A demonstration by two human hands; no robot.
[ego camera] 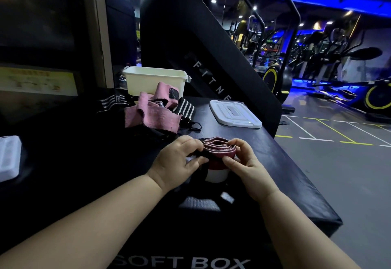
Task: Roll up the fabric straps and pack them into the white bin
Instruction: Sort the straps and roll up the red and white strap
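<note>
A pink and black fabric strap [218, 148], coiled into a loose roll, sits between both hands above the black soft box [275, 163]. My left hand [179, 163] pinches its left side with thumb and fingers. My right hand [243, 160] grips its right side, fingers curled over the coil. A white and red piece [216, 173] hangs beneath the roll. A heap of loose pink straps [152, 114] and black-and-white striped straps [186, 108] lies farther back. The white bin [154, 80] stands open behind the heap.
The bin's white lid [234, 114] lies flat at the box's right side, near its edge. A white object [8, 156] sits at the far left. A tall black fitness machine [201, 46] rises behind the box. Gym floor with exercise bikes [376, 97] drops away on the right.
</note>
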